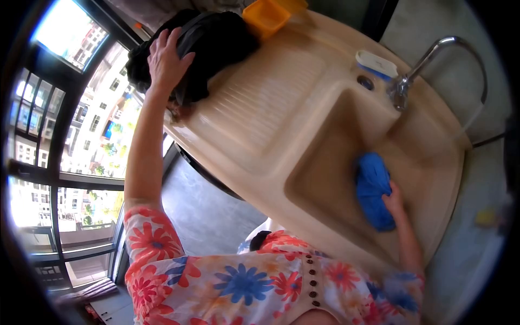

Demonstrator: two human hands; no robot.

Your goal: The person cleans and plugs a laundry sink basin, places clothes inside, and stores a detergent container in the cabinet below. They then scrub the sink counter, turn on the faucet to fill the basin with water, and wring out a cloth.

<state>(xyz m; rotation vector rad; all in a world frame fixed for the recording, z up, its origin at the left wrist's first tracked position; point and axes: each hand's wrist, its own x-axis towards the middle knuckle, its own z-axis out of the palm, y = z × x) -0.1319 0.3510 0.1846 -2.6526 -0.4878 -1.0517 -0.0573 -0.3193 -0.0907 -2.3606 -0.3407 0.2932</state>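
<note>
Noted from where I stand: at the far left, well apart from the sink basin [326, 162], dark-framed windows [92, 127] look out on buildings. Next, well left of the basin, the person's left hand [169, 60] lies over a black bundle [225, 46], fingers parted and thumb held out; how firmly it presses, I cannot tell. The bundle sits at the counter's end farthest from the basin. Just beside it stands an orange container [266, 17], contents not discernible. Between these and the basin runs a ridged drainboard [265, 97]. The basin contains one item, a bunched blue cloth [372, 187], lying toward its right side. A white-and-blue object [376, 64] rests on the ledge behind the basin. The right hand [394, 199], inside the basin, is closed on the cloth's right edge. A chrome faucet [400, 93] stands at the basin's back.
</note>
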